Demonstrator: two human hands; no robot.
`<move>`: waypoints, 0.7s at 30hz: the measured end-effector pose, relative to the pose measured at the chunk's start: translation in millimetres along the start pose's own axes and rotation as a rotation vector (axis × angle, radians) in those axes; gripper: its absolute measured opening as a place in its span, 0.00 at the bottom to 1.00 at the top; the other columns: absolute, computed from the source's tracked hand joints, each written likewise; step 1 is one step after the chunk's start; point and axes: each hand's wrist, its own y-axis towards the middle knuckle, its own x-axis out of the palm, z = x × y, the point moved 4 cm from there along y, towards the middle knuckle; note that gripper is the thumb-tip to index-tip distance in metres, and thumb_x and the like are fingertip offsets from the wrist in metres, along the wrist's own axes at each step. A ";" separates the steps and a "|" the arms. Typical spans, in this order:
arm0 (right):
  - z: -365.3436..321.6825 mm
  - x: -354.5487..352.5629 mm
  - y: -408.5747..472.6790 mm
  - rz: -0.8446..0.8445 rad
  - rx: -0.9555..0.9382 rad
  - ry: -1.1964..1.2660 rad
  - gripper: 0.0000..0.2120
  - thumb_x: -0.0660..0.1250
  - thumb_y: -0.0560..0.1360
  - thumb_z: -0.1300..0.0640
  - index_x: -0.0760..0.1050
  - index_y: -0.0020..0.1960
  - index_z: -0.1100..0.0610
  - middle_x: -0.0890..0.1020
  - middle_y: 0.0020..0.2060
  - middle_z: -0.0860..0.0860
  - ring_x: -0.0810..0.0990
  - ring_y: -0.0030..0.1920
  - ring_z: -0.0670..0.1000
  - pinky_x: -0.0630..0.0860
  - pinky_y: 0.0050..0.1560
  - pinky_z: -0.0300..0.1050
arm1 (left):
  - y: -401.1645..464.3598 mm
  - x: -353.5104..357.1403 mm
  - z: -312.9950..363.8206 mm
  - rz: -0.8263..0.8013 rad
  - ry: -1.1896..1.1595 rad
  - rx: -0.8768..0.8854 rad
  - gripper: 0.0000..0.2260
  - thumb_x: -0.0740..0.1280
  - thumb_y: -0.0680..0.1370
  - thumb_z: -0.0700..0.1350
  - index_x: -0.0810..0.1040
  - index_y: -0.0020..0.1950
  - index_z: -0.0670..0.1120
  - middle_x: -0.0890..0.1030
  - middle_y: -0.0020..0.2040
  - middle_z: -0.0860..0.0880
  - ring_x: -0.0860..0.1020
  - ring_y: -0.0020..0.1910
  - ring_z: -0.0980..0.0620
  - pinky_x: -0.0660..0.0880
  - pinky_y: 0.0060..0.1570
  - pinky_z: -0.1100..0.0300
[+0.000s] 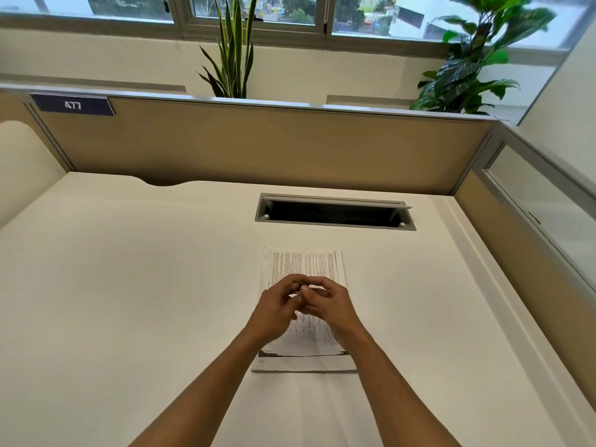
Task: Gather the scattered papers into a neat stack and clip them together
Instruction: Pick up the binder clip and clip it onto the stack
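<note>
A stack of printed papers [304, 266] lies flat on the white desk [129, 285], roughly squared, with a dark band along its near edge. My left hand [274, 312] and my right hand [332, 304] hover just above the middle of the stack with their fingertips pressed together. A small pale sliver, seemingly a clip [297, 297], is pinched between the fingers of both hands. It is too small to make out clearly. The hands hide the middle of the top sheet.
An open cable slot with a grey frame [335, 211] sits in the desk just beyond the papers. Tan partition panels [258, 150] close the back and right sides. Plants [232, 59] stand behind the partition.
</note>
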 end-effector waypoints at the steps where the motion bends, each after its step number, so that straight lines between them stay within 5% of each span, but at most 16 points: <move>1: 0.1 0.8 -0.3 0.010 -0.003 0.030 0.11 0.69 0.75 0.61 0.78 0.57 0.61 0.85 0.47 0.62 0.84 0.48 0.61 0.81 0.50 0.53 | -0.5 0.3 0.7 0.001 0.001 0.011 0.17 0.63 0.80 0.38 0.77 0.56 0.62 0.85 0.51 0.54 0.83 0.44 0.50 0.80 0.40 0.58; 6: 0.1 1.3 -1.2 0.063 0.023 0.169 0.10 0.70 0.73 0.65 0.78 0.54 0.66 0.84 0.45 0.62 0.84 0.46 0.61 0.80 0.51 0.55 | -1.2 -1.2 -2.7 0.023 -0.039 -0.027 0.23 0.65 0.79 0.40 0.69 0.70 0.60 0.80 0.58 0.56 0.84 0.46 0.52 0.82 0.44 0.57; 10: -0.9 -1.9 -2.8 0.146 0.013 0.276 0.09 0.71 0.71 0.67 0.78 0.51 0.68 0.83 0.43 0.61 0.84 0.46 0.59 0.81 0.50 0.48 | -2.8 -9.5 -7.0 0.190 -0.004 -0.086 0.09 0.70 0.76 0.43 0.78 0.56 0.46 0.82 0.50 0.51 0.85 0.42 0.52 0.82 0.43 0.59; 13: 0.0 -4.3 -2.7 0.177 0.012 0.307 0.08 0.71 0.71 0.68 0.78 0.50 0.66 0.83 0.44 0.61 0.84 0.47 0.59 0.81 0.51 0.49 | -3.6 -9.3 -12.2 0.127 0.026 -0.126 0.05 0.69 0.78 0.42 0.81 0.49 0.41 0.85 0.44 0.45 0.85 0.42 0.51 0.83 0.47 0.54; 21: 4.4 -5.5 -3.0 0.209 0.044 0.346 0.05 0.71 0.72 0.66 0.79 0.47 0.65 0.82 0.44 0.64 0.83 0.47 0.60 0.81 0.51 0.51 | -0.4 -15.2 -15.4 -0.002 0.187 -0.110 0.04 0.68 0.78 0.43 0.82 0.50 0.46 0.84 0.43 0.49 0.83 0.41 0.53 0.81 0.42 0.57</move>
